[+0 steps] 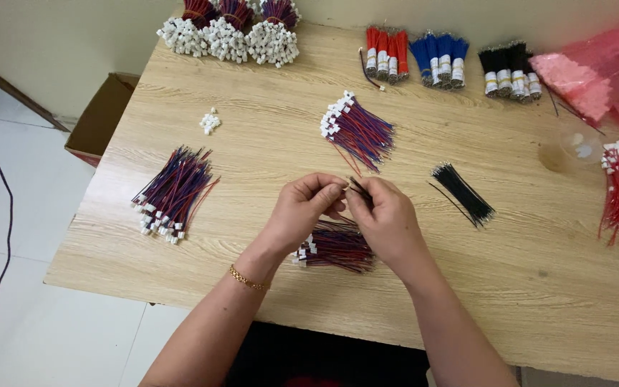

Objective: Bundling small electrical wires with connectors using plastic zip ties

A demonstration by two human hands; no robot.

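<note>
Bare forearms, no sleeves; thin gold chain bracelet (pixel 247 279) on left wrist.

A small wire-assembly workshop, likely a plain room. A wooden worktop (pixel 266 143) fills the frame, with sorted bundles of cut wires (pixel 435 61) along the top edge, connector-tipped wire piles (pixel 175 192) mid-left, and a cardboard box (pixel 102 115) on the tiled floor (pixel 16 215) at upper left.

Your left hand (pixel 308 203) and right hand (pixel 385 215) pinch a thin black wire (pixel 358 189) together above a red-and-blue wire bundle (pixel 336 246) — loose black wires (pixel 463 192) lie near your right hand.
</note>
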